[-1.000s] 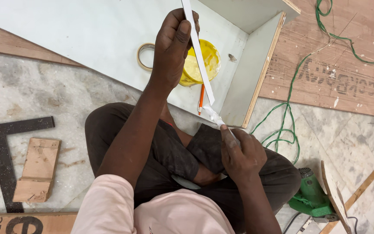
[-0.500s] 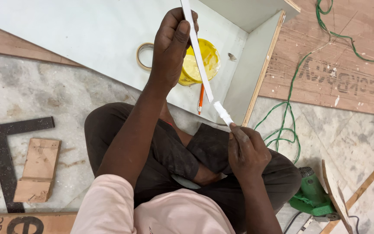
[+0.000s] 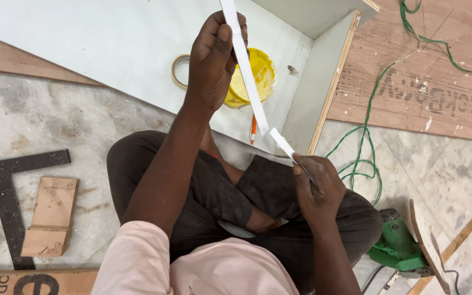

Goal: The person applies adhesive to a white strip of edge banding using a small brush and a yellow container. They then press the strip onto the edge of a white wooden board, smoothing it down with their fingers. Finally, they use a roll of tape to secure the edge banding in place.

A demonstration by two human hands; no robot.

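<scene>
Open floor (image 3: 45, 120) sits to the left of the crossed legs, up to the black square (image 3: 6, 202) and wood block (image 3: 50, 216). Right side's cluttered: green cable (image 3: 364, 158) loops beside the knee, green power tool (image 3: 397, 246) just behind. Ahead, the white panel's upright board (image 3: 323, 82) blocks the way.

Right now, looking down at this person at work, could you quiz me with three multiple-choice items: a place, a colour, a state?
1. Where does the black square lie?
A. on the white panel
B. on the stone floor, at the picture's left
C. in a hand

2. What colour is the power tool?
A. green
B. red
C. blue

3. How is the white strip held?
A. lying loose
B. by one hand
C. between both hands

Answers: 1 B, it lies beside a wood block. 2 A, its body is green. 3 C, left hand high, right hand low.
</scene>
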